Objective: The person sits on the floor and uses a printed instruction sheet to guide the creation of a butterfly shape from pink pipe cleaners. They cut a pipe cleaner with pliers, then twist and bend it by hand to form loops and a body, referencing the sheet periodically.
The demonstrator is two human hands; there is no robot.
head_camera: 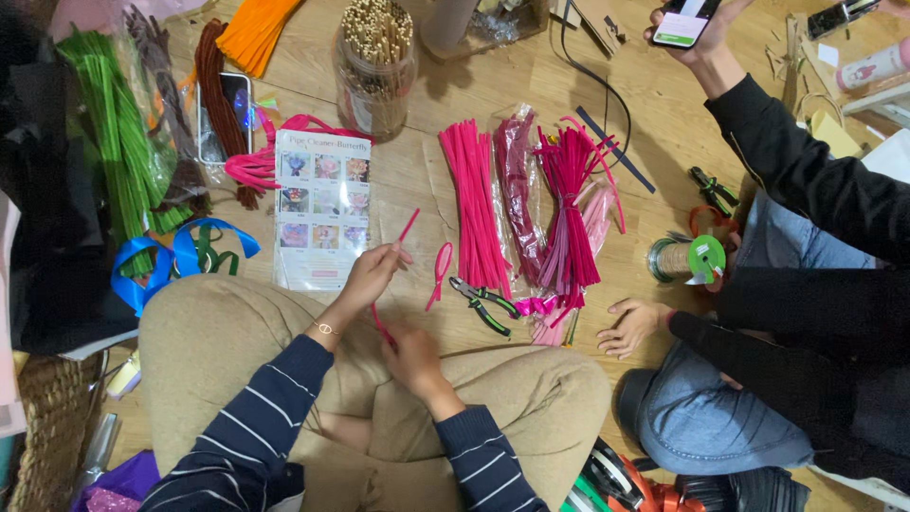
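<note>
A pink pipe cleaner is what I see stretched between both hands, running from a free tip up near the instruction sheet down toward my lap. My left hand pinches it partway along, fingers closed on the stem, with the upper end poking out past the fingertips. My right hand sits lower and closer to my body, fingers curled tight around the bottom end, just above my crossed legs in tan trousers.

Just beyond the right hand, on the wooden floor, lies a small looped pink piece, and beside that a pair of green-handled pliers. Further out I see bundles of pink pipe cleaners laid side by side. A clear jar of wooden sticks stands past the sheet.

To my right another person in black sleeves rests one hand on the floor and holds a phone in the other. A spool of green wire stands near them.
</note>
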